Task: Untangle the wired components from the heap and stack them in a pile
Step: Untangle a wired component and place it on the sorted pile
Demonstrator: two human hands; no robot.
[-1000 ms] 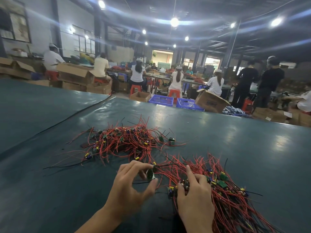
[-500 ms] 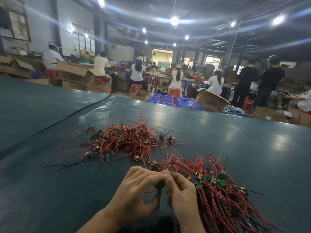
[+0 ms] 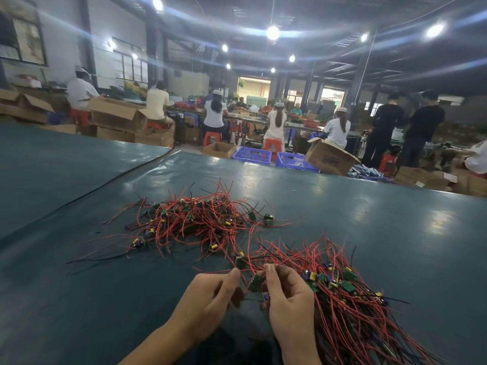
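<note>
The left hand (image 3: pixel 208 304) and right hand (image 3: pixel 288 304), fingers curled, pinch a small green board (image 3: pixel 256 283) by its wires; heap (image 3: pixel 195 219) at eleven o'clock, pile (image 3: pixel 350 312) at four.

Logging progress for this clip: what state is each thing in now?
Far heap of red-wired green circuit boards: tangled, spread loose.
Near pile of the same components: wires aligned.
Single green board between the hands: held.
Left hand: pinching its red wire.
Right hand: pinching the board.
Brown cardboard box: flaps open.
</note>
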